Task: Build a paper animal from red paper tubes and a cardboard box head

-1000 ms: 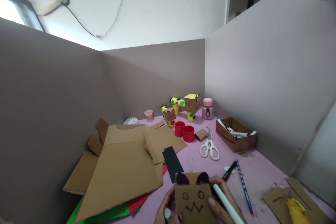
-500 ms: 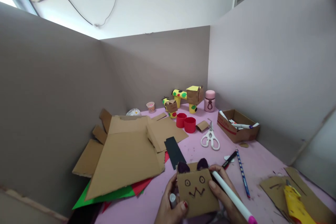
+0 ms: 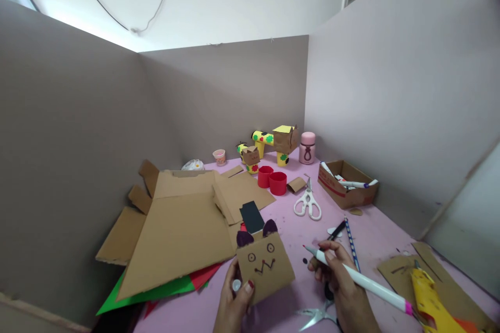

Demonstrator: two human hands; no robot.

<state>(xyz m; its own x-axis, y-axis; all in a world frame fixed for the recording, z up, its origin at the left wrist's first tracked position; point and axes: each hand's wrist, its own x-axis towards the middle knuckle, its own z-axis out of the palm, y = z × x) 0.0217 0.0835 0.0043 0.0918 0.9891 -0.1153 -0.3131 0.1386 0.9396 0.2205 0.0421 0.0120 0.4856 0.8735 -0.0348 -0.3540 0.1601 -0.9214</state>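
My left hand [image 3: 231, 303] is closed on a small cardboard cat head [image 3: 269, 278], which has dark purple ears and a drawn face with round eyes and a zigzag mouth. A pale marker cap [image 3: 236, 285] is tucked in the same hand. My right hand [image 3: 339, 277] grips a white marker [image 3: 369, 283] with a pink end, its tip bare and pointing left toward the box without touching it. Under that hand lies a pair of metal scissors [image 3: 315, 316], its handle partly hidden. A black pen [image 3: 337, 230] lies just beyond my fingers.
Cardboard sheets [image 3: 182, 229] cover the left side. White scissors [image 3: 308, 204], red rings [image 3: 278, 183] and a spotted yellow figure [image 3: 262, 138] stand or lie farther back. At right are a marker box [image 3: 346, 199], a blue pencil [image 3: 351, 242] and a yellow glue gun [image 3: 427, 294].
My right hand has let go of the box and moved right with the marker, whose tip now shows. The box has shifted left and tilted in my left hand.
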